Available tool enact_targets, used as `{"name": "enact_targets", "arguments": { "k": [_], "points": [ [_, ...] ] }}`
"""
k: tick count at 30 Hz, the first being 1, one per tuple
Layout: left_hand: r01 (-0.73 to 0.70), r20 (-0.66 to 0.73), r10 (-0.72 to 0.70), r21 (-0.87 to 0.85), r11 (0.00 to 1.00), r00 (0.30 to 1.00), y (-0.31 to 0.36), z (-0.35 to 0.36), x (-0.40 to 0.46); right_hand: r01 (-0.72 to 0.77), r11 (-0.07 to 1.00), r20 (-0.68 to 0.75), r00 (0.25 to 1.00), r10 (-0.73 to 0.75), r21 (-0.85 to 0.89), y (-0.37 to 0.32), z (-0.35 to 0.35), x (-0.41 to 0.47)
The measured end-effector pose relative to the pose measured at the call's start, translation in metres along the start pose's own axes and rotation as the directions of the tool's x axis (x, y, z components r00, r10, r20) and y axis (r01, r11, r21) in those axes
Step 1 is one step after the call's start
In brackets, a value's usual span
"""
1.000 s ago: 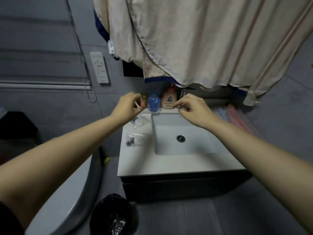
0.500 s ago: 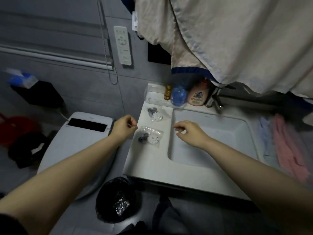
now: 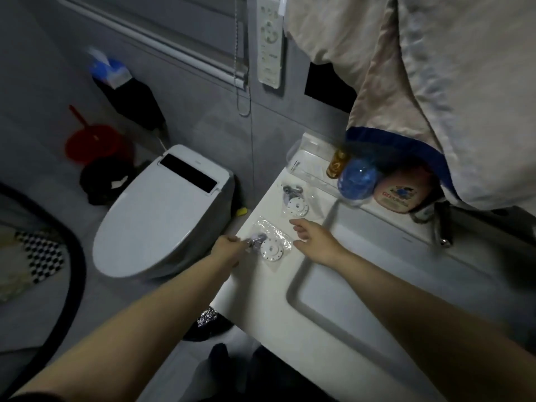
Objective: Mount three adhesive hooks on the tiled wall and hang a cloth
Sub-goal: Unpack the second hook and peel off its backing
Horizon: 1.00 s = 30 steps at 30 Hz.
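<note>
A beige cloth (image 3: 452,82) hangs over a white sink counter (image 3: 261,291); a second bagged hook (image 3: 294,200) lies farther back; the left hand (image 3: 227,250) pinches the nearer bagged hook (image 3: 268,246); the right hand (image 3: 316,242) hovers beside it, fingers loosely spread.

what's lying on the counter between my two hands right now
In the head view, the nearer bagged hook kit lies between them: the left hand pinches its metal end, and the right hand hovers open beside it.
</note>
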<state>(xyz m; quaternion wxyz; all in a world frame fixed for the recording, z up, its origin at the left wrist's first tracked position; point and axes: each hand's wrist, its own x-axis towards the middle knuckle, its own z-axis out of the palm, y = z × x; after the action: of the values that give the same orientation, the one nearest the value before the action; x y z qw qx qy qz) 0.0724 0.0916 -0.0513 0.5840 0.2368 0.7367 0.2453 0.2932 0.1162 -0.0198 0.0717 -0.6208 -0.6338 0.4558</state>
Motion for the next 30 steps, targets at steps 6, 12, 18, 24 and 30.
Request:
{"name": "enact_targets", "arguments": {
  "k": [6,12,18,24,30],
  "points": [
    [0.167,-0.058,-0.184,-0.22,0.961,0.981,-0.016,0.019,-0.005,-0.009,0.998,-0.044,0.999,0.006,-0.062,0.001,0.02,0.021],
    [0.264,0.005,-0.282,-0.369,0.891,0.959,-0.012,0.031,-0.006,-0.093,0.996,-0.035,0.995,0.093,0.001,-0.01,0.031,0.024],
    [0.287,0.01,-0.313,-0.43,0.856,0.95,-0.012,0.036,-0.019,-0.195,0.968,0.008,0.981,0.196,0.159,-0.012,0.041,0.015],
    [0.276,0.121,-0.252,-0.551,0.787,0.96,-0.007,0.016,-0.04,-0.287,0.689,0.234,0.957,0.173,0.665,-0.038,0.03,-0.005],
    [0.242,0.271,-0.094,-0.588,0.772,0.958,0.003,-0.034,-0.08,-0.215,0.561,0.279,0.96,-0.03,0.8,-0.088,0.03,-0.038]
  ]
}}
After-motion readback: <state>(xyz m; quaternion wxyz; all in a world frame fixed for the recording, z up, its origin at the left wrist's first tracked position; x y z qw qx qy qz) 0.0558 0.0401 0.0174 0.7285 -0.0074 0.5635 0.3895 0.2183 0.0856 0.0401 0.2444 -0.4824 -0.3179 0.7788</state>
